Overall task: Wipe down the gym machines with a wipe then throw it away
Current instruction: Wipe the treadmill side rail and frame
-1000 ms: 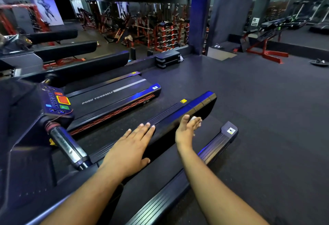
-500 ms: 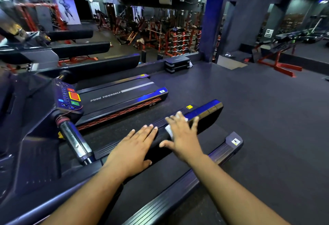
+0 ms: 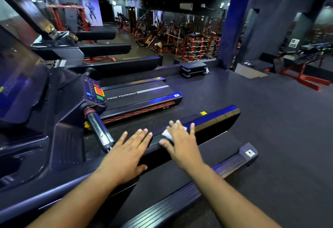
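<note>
Right hand (image 3: 182, 144), fingers straight and spread, presses a crumpled white wipe (image 3: 166, 134) flat on the treadmill's ribbed black rail (image 3: 212, 121); left hand (image 3: 126, 155) rests flat, fingers together, beside it

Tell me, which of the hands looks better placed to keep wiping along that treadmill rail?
The right hand: it presses the white wipe flat onto the side rail. The left hand only rests on the rail, without a wipe.

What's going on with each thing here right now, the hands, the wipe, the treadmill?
Left hand: flat, fingers straight, resting on the side rail.
Right hand: fingers spread, pressing the wipe down.
Wipe: white, crumpled, mostly covered by the hand.
Side rail: under both hands.
Treadmill belt: no blur visible.
</note>
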{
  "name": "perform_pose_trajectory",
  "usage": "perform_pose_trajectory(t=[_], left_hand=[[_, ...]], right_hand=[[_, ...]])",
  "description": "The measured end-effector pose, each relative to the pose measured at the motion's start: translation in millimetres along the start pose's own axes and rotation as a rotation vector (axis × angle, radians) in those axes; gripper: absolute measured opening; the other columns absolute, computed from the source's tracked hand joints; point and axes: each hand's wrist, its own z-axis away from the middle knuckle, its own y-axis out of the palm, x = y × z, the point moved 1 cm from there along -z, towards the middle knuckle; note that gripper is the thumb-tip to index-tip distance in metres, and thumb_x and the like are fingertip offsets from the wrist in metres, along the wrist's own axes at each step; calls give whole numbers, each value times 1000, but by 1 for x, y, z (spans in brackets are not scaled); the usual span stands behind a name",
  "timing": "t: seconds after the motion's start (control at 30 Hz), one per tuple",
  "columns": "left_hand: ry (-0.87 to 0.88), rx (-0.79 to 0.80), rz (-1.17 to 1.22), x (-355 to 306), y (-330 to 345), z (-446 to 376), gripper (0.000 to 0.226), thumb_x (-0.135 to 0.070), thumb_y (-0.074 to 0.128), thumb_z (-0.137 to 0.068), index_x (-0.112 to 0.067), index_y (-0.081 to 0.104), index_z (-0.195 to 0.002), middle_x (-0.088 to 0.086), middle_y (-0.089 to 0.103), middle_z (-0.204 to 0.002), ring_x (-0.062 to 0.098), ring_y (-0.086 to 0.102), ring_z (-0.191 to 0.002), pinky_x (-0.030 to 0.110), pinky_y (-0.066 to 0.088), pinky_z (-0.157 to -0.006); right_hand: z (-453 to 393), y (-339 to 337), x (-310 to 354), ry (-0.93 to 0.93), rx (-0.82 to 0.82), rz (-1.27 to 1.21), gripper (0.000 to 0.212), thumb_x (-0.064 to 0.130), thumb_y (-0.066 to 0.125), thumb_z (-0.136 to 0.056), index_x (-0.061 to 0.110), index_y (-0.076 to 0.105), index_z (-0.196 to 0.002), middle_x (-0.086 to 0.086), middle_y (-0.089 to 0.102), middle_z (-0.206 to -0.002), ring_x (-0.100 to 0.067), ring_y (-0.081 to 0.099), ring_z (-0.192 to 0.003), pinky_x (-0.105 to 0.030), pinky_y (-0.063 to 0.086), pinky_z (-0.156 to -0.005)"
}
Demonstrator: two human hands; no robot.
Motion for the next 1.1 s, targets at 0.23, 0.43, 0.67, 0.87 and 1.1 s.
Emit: perform_pose_trajectory(t=[0.23,0.43,0.67,0.87,1.1], left_hand=[[-16,-51,-29,24,2,47,95,-70,44,-76,-14,43,-153,7,48,-155,22,48,-142,47,41,-114],[-50,-76,17,27,-1,57,102,-69,50,-74,-11,34,-156,7,45,-157,20,45,-144,43,41,-115],[-42,-124,86,28,1,56,120,-63,64,-83,-13,-14,-159,0,-6,-168,13,1,-157,34,3,-127],[-57,-166,114,27,4,57,116,-57,63,-87,-14,-21,-154,0,-18,-164,17,-5,-157,34,-3,-126],[-66,-114,60,24,4,57,126,-64,64,-82,-15,-25,-156,-2,-21,-164,13,-13,-155,36,-4,-127]], right_hand=[[8,-9,-21,97,7,135,82,72,7,-97,23,45,-151,2,44,-156,-21,34,-148,-63,10,-118],[35,16,73,-119,85,54,105,89,17,-81,17,29,-158,-5,27,-165,-25,15,-155,-67,4,-119],[20,10,49,-77,54,136,103,93,16,-77,27,33,-155,4,33,-161,-16,20,-153,-73,-3,-113],[40,27,110,-84,63,40,111,92,13,-76,19,25,-158,-4,21,-167,-25,9,-155,-74,-4,-113],[69,65,71,62,-106,-15,115,92,18,-79,17,-11,-160,-4,-15,-169,-28,-9,-156,-74,4,-113]])
